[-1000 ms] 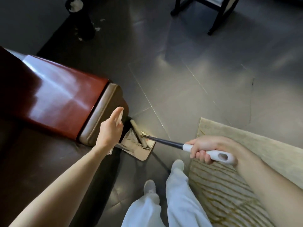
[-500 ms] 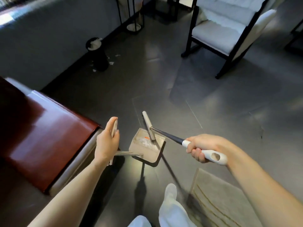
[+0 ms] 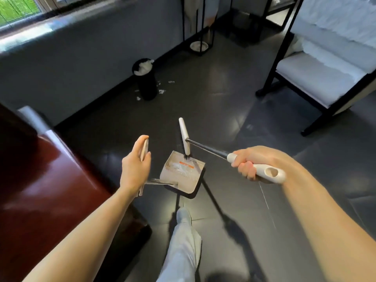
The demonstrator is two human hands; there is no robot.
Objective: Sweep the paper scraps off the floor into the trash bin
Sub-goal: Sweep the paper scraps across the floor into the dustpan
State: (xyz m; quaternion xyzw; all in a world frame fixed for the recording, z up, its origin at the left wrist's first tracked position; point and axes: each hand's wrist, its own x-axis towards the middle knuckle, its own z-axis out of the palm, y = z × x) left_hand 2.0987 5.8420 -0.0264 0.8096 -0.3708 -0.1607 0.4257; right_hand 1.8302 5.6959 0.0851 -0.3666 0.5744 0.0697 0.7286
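Both bare forearms reach forward over the dark tiled floor [image 3: 223,102]. Left hand [image 3: 135,167], back toward the camera and thumb up, grips the flat upright handle of the beige plastic dustpan [image 3: 181,178], which is held tilted above its shadow. White paper scraps [image 3: 177,166] lie in the pan. Right hand [image 3: 250,163], fingers curled tight, holds the white grip of the black-shafted broom [image 3: 205,148], whose dark bristles touch the pan's far lip. The black cylindrical trash bin [image 3: 146,82] stands well ahead by the grey wall, heaped with white paper, with loose scraps [image 3: 161,91] round its base.
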